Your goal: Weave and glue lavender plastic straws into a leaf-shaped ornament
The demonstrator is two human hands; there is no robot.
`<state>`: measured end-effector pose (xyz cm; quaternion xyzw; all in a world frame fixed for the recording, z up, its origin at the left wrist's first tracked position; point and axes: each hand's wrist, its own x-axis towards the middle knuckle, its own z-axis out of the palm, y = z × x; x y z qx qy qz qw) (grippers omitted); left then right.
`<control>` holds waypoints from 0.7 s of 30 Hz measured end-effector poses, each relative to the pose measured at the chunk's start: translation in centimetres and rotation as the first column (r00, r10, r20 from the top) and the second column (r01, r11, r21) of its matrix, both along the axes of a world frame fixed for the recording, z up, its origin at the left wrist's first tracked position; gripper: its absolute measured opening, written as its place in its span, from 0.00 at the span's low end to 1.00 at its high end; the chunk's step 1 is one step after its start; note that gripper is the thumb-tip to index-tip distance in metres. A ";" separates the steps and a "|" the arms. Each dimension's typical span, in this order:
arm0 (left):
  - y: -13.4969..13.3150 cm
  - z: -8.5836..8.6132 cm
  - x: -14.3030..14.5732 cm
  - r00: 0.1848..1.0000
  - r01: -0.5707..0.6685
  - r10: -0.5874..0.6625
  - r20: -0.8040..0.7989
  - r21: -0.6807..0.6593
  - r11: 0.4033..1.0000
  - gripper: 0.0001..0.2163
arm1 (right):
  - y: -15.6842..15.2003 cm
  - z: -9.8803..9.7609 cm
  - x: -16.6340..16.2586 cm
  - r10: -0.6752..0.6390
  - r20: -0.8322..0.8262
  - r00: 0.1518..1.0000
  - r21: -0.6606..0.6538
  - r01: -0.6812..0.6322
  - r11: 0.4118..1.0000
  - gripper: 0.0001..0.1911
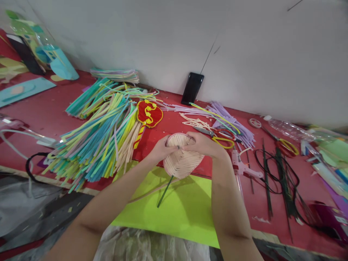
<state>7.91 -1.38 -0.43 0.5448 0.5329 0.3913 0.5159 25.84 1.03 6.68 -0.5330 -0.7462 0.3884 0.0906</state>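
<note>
Both hands hold a pale pink, leaf-shaped fan (181,163) made of pipe cleaners laid side by side, with a dark green stem (165,192) pointing down toward me. My left hand (160,148) grips its left edge, thumb laid across the face. On the upper right edge my right hand (199,144) is closed, its thumb close to the left one near the middle. A small dark spot shows between the thumbs; I cannot make out what it is. Below the fan lies a yellow-green sheet (190,214), with a loose pale pipe cleaner (152,190) across it.
Left stands a big heap of coloured pipe cleaners (100,141) beside a finished red fan (150,113). Beyond my hands lie purple pipe cleaners (233,123), scissors (224,141) and a phone (192,88). A pink glue gun (243,166), dark stems (284,181) and a cable lie right.
</note>
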 end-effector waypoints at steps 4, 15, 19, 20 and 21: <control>0.0 -0.1 0.0 1.000 0.000 0.000 0.009 -0.009 1.000 0.22 | 0.0 0.1 0.0 0.001 -0.014 1.000 -0.008 -0.001 1.000 0.15; -0.1 0.2 0.1 1.000 -0.008 0.008 -0.013 -0.014 1.000 0.22 | 0.0 -0.2 0.1 0.011 -0.007 1.000 0.015 -0.011 1.000 0.15; -0.1 0.2 -0.1 0.999 0.032 -0.032 0.013 0.003 0.999 0.20 | 0.1 -0.3 0.4 0.009 -0.001 1.000 -0.008 -0.009 1.000 0.15; -0.1 0.1 -0.1 0.998 0.050 -0.050 0.023 0.010 0.999 0.19 | 0.1 -0.4 0.5 0.010 -0.003 1.000 -0.015 -0.010 1.000 0.15; 0.0 0.0 -0.1 0.997 0.064 -0.065 0.034 0.014 0.998 0.19 | 0.2 -0.4 0.6 0.011 -0.007 1.000 -0.020 -0.011 1.000 0.15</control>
